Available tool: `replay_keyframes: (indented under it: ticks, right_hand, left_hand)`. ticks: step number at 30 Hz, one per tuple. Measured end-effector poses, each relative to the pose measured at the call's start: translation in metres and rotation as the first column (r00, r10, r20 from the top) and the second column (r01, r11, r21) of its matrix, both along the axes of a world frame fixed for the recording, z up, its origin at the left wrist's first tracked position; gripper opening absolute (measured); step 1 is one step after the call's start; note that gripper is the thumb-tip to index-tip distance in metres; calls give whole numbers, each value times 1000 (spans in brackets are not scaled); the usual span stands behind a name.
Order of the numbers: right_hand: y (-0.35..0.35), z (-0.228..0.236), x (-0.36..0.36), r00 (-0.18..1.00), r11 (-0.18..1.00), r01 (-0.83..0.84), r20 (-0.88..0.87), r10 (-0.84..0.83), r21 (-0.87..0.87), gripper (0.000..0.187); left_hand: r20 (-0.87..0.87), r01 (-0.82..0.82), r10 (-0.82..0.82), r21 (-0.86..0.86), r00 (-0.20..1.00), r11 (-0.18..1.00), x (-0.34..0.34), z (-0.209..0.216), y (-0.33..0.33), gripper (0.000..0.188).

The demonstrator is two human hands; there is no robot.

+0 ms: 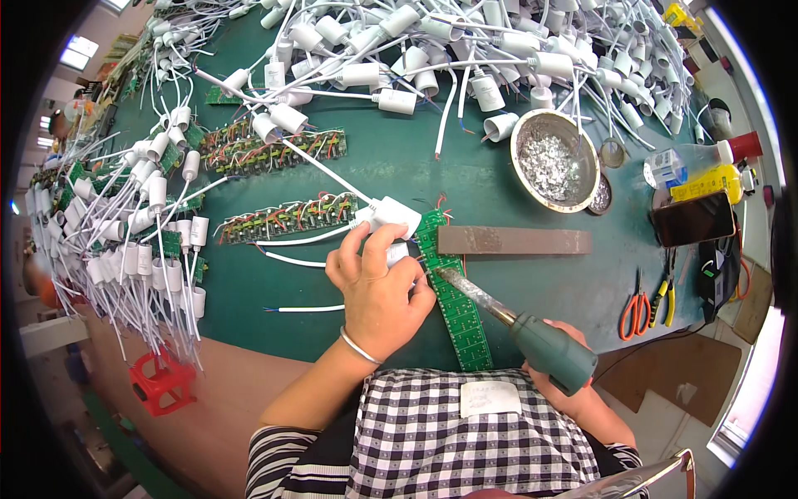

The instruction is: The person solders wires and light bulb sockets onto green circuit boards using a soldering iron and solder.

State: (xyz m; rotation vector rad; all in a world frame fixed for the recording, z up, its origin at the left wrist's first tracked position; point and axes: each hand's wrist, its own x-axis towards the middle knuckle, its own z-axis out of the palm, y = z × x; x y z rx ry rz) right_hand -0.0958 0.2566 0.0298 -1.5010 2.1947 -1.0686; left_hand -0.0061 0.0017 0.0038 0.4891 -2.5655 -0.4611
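Observation:
My left hand (378,295) is closed around white cylindrical housings with white cables, its fingertips at the edge of a green circuit board strip (463,324). One white housing (396,216) shows beyond the fingers; another lies partly hidden beneath them. In my right hand (559,394) is a soldering iron (544,349) with a green handle and metal barrel. Its tip meets the upper part of the strip, close to my left fingertips; the exact contact spot is too small to make out. Under the strip's upper end, a brown bar (515,241) stretches rightward.
A metal bowl (522,170) of silvery bits stands right of centre. White cabled housings (395,100) heap along the back and left. Populated board strips (287,220) lie left. Orange-handled scissors (635,314), yellow-handled pliers (662,301), a phone (694,219) and a bottle (690,162) sit right.

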Motion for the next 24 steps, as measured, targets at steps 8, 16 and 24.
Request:
replay_keyframes:
  ticks: [8, 16, 24]
  right_hand:
    - [1, -3, 7, 949, 975, 210, 227, -220, 68, 37]
    - [3, -9, 11, 909, 961, 254, 313, -274, 104, 38]
    - [22, -16, 6, 787, 940, 341, 540, -298, 21, 42]
  left_hand:
    - [11, 20, -20, 25, 1000, 1000, 1, 1, -2, 11]
    - [26, 28, -29, 31, 999, 999, 0, 1, -2, 10]
    - [57, 34, -36, 39, 998, 999, 1, 0, -2, 8]
